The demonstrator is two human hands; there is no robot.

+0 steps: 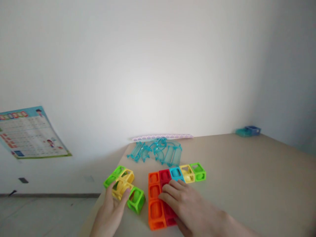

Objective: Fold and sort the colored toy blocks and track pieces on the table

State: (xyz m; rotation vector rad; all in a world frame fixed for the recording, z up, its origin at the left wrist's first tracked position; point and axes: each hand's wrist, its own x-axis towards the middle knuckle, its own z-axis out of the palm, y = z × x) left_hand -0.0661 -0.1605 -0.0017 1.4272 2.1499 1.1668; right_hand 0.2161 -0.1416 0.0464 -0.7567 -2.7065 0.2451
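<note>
My left hand (110, 210) pinches a joined group of green and yellow hollow cube blocks (122, 188) between thumb and fingers, near the table's left edge. Beside it lies a larger flat assembly of cube blocks, with an orange column (155, 192) and a red column next to it. From its far end a row runs to the right: a light blue cube (176, 172), a yellow cube (187, 173) and a green cube (198, 171). My right hand (184, 200) is closed over the red column, its curled fingers hiding much of it. The two groups are apart.
Clear teal plastic track pieces (158, 151) lie behind the blocks. A pale purple patterned strip (163, 136) is against the wall. At the far right corner are a blue bin (253, 130) and teal pieces (243, 132). A poster (32, 135) hangs at left.
</note>
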